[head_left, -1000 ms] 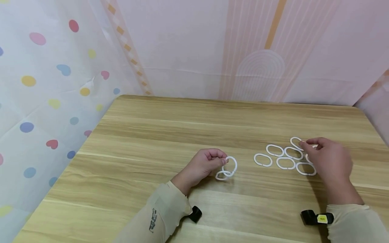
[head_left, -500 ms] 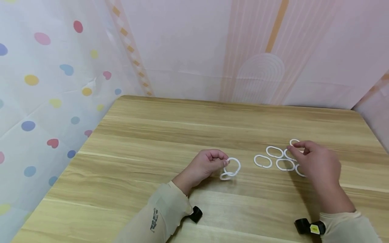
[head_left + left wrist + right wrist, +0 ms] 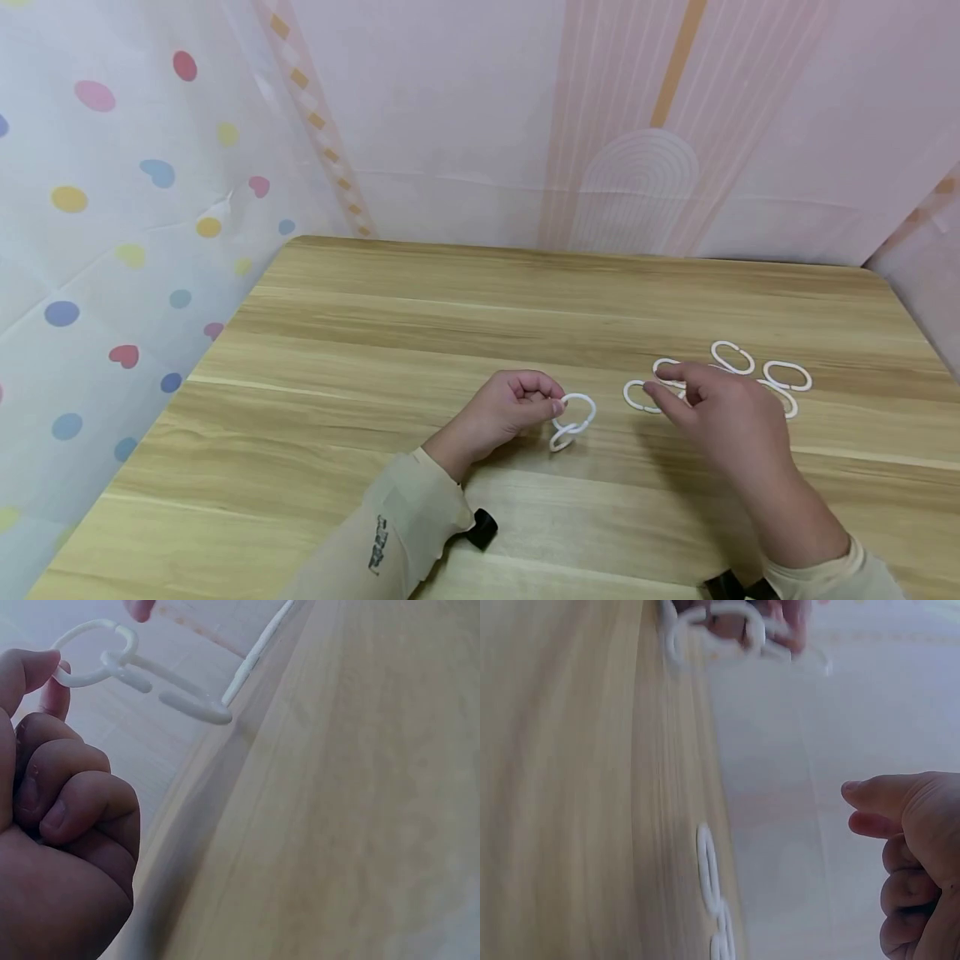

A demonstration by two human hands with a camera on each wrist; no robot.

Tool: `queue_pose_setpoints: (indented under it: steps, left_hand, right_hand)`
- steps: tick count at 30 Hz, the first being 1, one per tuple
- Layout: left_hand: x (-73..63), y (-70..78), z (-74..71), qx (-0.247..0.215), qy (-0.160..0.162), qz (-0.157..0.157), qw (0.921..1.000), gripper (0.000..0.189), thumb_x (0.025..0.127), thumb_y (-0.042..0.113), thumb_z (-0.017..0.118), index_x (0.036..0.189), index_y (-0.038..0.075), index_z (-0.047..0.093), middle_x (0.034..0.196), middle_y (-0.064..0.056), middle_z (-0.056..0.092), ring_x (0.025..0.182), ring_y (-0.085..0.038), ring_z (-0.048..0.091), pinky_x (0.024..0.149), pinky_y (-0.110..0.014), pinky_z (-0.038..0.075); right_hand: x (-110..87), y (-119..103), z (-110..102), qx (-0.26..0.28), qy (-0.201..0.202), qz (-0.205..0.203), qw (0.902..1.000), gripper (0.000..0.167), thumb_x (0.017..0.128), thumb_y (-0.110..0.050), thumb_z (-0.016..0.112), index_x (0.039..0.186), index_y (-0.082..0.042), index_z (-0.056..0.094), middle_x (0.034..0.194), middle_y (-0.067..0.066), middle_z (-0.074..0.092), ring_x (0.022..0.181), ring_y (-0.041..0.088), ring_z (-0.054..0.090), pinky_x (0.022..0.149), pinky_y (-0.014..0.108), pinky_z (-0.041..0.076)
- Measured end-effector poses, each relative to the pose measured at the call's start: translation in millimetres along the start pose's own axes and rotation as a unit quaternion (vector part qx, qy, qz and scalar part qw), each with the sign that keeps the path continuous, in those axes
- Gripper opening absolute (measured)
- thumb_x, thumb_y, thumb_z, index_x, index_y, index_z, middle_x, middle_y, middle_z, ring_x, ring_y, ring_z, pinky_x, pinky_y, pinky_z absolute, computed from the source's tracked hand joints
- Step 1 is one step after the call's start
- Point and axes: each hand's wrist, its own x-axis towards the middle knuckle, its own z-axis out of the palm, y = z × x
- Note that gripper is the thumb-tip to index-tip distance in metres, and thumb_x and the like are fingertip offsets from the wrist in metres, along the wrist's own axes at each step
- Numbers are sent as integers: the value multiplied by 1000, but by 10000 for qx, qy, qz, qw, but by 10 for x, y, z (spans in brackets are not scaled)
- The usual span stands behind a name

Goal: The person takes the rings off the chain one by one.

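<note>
My left hand [image 3: 506, 417] pinches a white oval ring [image 3: 594, 410] between thumb and index finger. A second white ring [image 3: 553, 446] hangs linked through it, above the table; its split shows clearly on the linked ring [image 3: 199, 709] in the left wrist view. My right hand [image 3: 731, 421] hovers over a group of loose white rings with thumb and index finger apart, nothing between them. Of that group, one ring [image 3: 631, 403] lies at the left, another [image 3: 732, 357] behind the hand, another [image 3: 787, 376] at the right. The hand covers others partly or wholly.
The wood-grain table [image 3: 375, 333] reaches back to a pale pink patterned curtain [image 3: 450, 125]. A curtain with coloured dots [image 3: 135, 275] hangs along the left side. Each wrist wears a black camera, such as the left camera [image 3: 482, 529].
My right hand has moved left across the loose rings, uncovering those at the right. My left hand stays put, still pinching its ring; the linked ring has swung slightly.
</note>
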Motion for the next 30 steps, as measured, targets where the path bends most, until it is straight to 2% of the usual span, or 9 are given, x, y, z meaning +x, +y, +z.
queue_pose_setpoints:
  steps: [6,9,12,15,19,22,26,30]
  left_hand:
    - [-13,10,7,-16,-22,-38,10000,16,91,1,69,101,-10,65,61,7,45,54,-7,33,49,-20,29]
    - [-14,11,7,3,-29,-41,10000,16,91,2,69,102,-10,66,62,7,47,53,-7,34,49,-20,29]
    - [-10,9,5,23,-26,-34,10000,16,91,2,69,101,-9,65,63,7,48,53,-7,34,49,-20,30]
    - [-9,1,3,33,-67,11,10000,15,91,1,68,100,-10,65,63,7,49,53,-7,34,49,-20,29]
    - [-12,-13,10,24,-222,86,9997,15,91,0,67,99,-12,64,65,6,52,55,-7,34,51,-20,30]
    - [-13,-21,18,60,-298,89,9995,16,91,0,67,99,-13,64,67,6,55,56,-6,34,53,-20,30]
    - [-9,-23,24,143,-337,99,9993,15,91,0,67,99,-13,64,69,6,58,57,-5,35,52,-20,30]
    - [1,-27,31,274,-408,141,9987,16,90,-1,68,98,-14,65,69,7,58,59,-4,38,53,-19,31]
  right_hand:
    - [-63,-196,5,148,65,-542,9984,19,75,-26,83,93,-19,80,56,-14,44,50,3,37,41,26,29]
    - [-84,-250,28,272,312,-1008,9941,19,74,-25,82,92,-19,81,61,-10,60,51,0,39,40,23,30]
    - [-98,-291,56,396,412,-1297,9899,19,73,-24,81,92,-20,81,73,-6,72,52,-2,40,41,21,31]
    - [-115,-332,79,492,370,-1413,9881,24,73,-23,82,97,-19,81,70,-9,68,52,-3,38,41,19,31]
    - [-147,-366,96,474,270,-1433,9882,35,73,-25,82,108,-18,79,58,-16,47,51,-4,32,41,18,27]
    - [-167,-372,110,448,193,-1434,9885,35,78,-30,79,112,-19,78,57,-17,40,50,-4,29,41,18,24]
    - [-175,-375,137,506,149,-1535,9867,25,82,-30,76,105,-21,80,60,-17,51,51,-5,34,42,16,26]
    - [-184,-382,163,544,170,-1577,9858,21,75,-22,83,95,-21,81,72,-13,69,52,-5,41,42,16,29]
